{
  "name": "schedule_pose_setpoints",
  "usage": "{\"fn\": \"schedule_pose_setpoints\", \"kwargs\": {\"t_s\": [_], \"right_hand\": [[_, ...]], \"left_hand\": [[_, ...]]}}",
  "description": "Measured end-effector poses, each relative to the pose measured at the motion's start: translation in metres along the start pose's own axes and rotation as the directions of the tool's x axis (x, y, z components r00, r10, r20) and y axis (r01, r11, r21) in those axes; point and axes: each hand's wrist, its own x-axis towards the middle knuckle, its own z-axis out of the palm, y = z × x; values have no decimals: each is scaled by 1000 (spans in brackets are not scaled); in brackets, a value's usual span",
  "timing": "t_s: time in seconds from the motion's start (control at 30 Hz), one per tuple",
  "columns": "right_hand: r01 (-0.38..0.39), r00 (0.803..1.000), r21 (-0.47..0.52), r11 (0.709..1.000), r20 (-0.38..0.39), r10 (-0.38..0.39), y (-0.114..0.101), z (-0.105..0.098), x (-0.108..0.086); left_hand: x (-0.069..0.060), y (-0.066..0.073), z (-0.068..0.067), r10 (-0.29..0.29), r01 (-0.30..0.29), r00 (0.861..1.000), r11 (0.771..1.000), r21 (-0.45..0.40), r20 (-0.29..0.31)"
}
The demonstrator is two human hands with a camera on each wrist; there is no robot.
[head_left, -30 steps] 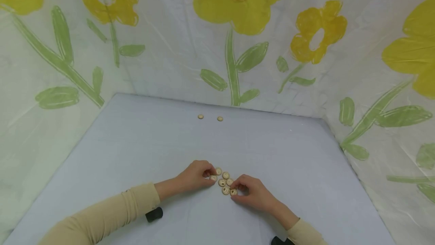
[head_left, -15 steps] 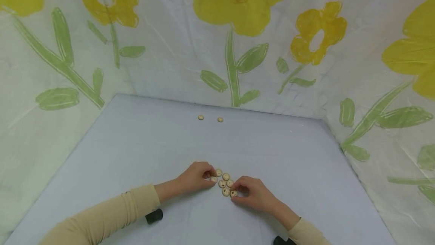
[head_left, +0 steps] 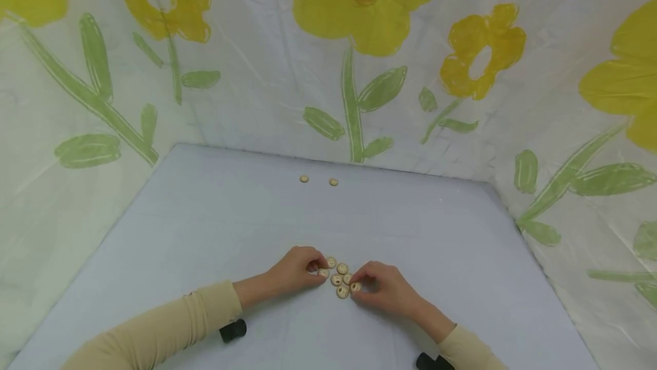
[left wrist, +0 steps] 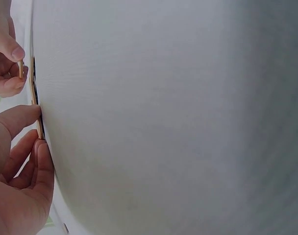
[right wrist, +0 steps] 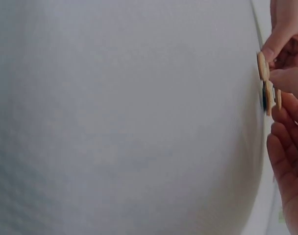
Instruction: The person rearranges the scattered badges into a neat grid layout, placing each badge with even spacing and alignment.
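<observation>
A cluster of several small round wooden discs with dark marks lies on the table, among them an upper disc (head_left: 331,262) and a lower disc (head_left: 342,291). My left hand (head_left: 295,270) pinches the disc (head_left: 323,273) at the cluster's left edge between thumb and fingers; in the left wrist view that disc (left wrist: 40,128) lies flat on the surface. At the lower right of the cluster, my right hand (head_left: 385,287) pinches another disc (head_left: 356,287). In the right wrist view, this disc (right wrist: 279,99) is slightly raised off the table beside the others.
Two more wooden discs lie far back, a left one (head_left: 304,178) and a right one (head_left: 333,182). The pale table (head_left: 231,204) ends at a white curtain (head_left: 246,90) painted with yellow flowers. Black wrist devices sit under the left sleeve (head_left: 233,330) and right sleeve (head_left: 433,362).
My right hand has shifted slightly up and to the right with its disc, which has come away from the cluster. The left hand stays on its disc.
</observation>
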Motion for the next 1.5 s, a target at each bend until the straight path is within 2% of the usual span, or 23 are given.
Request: {"fn": "schedule_pose_setpoints", "kwargs": {"t_s": [0.23,0.37,0.8,1.2,1.5], "right_hand": [[31,999,9,999,-36,-31,7,-4,6],[3,999,3,1000,-35,-3,10,-6,10],[-52,997,-18,998,-52,51,18,-13,23],[-57,993,-52,997,-109,51,33,-16,41],[-131,985,-50,990,-123,124,45,-22,55]], "left_hand": [[0,1,-1,-5,5,1000,1000,9,0],[0,1,0,-19,19,1000,1000,3,2],[0,0,1,3,-3,1000,1000,6,2],[0,-1,0,6,-6,1000,1000,7,2],[-1,-1,1,-10,10,1000,1000,13,5]]}}
